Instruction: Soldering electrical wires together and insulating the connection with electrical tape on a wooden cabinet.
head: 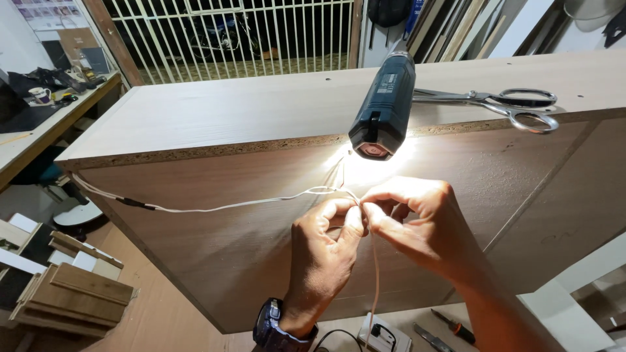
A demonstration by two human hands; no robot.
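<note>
The thin, soft white wire (pixel 248 203) is pinched by fingers of both the left hand (pixel 323 251) and the right hand (pixel 417 225), probably best held near its ends.

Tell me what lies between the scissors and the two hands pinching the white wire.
In the head view, the panel's raw edge and brown face separate the scissors from the left hand and right hand pinching the white wire.

White window grille (pixel 228 32) behind; cluttered workbench (pixel 39 124) left; wood offcuts (pixel 72 293) on floor.
</note>
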